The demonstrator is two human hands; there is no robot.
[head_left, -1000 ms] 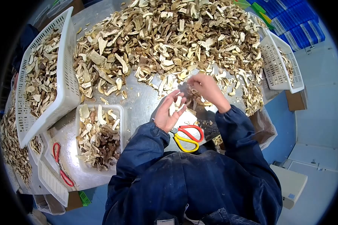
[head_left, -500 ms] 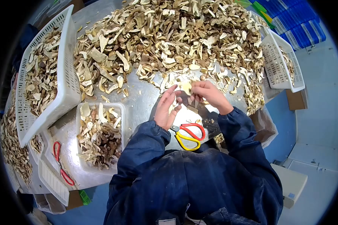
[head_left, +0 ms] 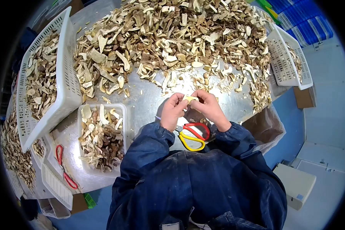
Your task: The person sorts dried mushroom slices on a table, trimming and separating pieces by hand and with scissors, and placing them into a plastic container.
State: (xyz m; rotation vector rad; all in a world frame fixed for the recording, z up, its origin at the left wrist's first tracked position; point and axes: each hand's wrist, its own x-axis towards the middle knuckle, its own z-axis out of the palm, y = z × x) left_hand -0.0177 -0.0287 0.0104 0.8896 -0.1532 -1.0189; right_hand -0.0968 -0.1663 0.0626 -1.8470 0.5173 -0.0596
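Pinches a small, pale cream-yellow mushroom slice between the fingertips of the bare left hand and the bare right hand. Has the grip of both closed on this one piece, fingertips almost meeting around it. Holds it in front of the torso, over the near part of a shiny grey metal counter. Wears a dark navy long-sleeved jacket, gathered at the cuffs.

Has scissors with one red and one yellow looped handle just below the hands, toward the body, blades mostly hidden by the left hand; cannot tell whether lying on the counter or carried under that hand.

Faces a broad heap of brown and cream mushroom pieces across the far side of the counter, thinning to loose bits near the hands. Has at left a clear rectangular plastic tub filled with similar pieces, and farther left slim red-handled scissors on the counter. Has beyond these a tilted white perforated plastic basket, well loaded, and at far right a smaller-looking white perforated basket, also holding pieces. Has past the counter's right edge an open container lined with translucent plastic, near a brown cardboard box.
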